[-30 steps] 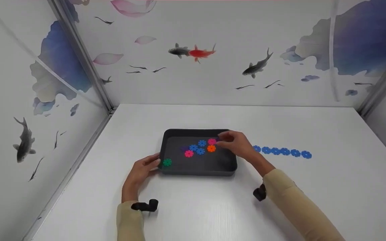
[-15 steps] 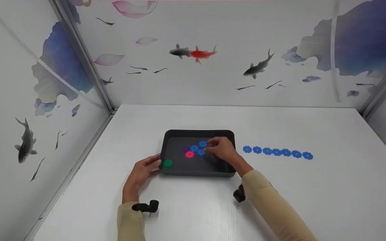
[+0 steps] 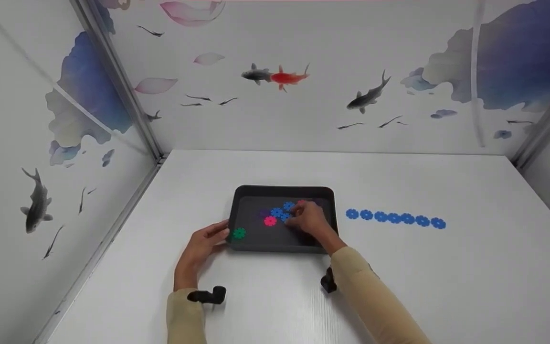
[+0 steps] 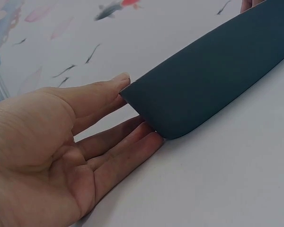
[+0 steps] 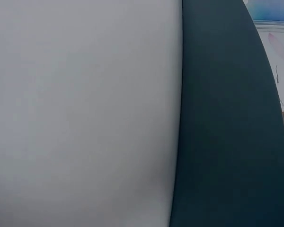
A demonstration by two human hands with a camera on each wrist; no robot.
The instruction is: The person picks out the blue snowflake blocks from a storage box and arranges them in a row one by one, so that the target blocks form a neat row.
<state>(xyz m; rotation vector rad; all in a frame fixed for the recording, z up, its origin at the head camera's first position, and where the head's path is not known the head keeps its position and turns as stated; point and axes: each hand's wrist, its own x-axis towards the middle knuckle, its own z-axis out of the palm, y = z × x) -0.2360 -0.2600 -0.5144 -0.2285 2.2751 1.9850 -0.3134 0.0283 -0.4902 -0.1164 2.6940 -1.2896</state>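
Note:
In the head view my left hand (image 3: 206, 241) holds the left edge of a dark grey tray (image 3: 263, 241). The left wrist view shows its thumb at the rim and its fingers along the low outer corner. Over the tray's right half is my right hand (image 3: 309, 219), thumb and fingertips bent down around a blue snowflake disc (image 3: 285, 217); I cannot tell whether they pinch it. Beside that lie other blue discs (image 3: 276, 212), a pink disc (image 3: 270, 221) and a dark purple disc (image 3: 265, 213). Another pink disc (image 3: 301, 202) is partly hidden behind the hand.
A green disc (image 3: 239, 233) lies in the tray's near left corner. Right of the tray, several blue discs (image 3: 394, 218) form a row on the white table (image 3: 275, 296). Printed white panels (image 3: 198, 124) enclose the table. In the right wrist view the tray wall (image 5: 232, 113) hides most of the hand.
My right hand has moved left and nearer, from the tray's right side to the blue discs. A blue disc at the row's left end, hidden before, now shows. My left hand stays put.

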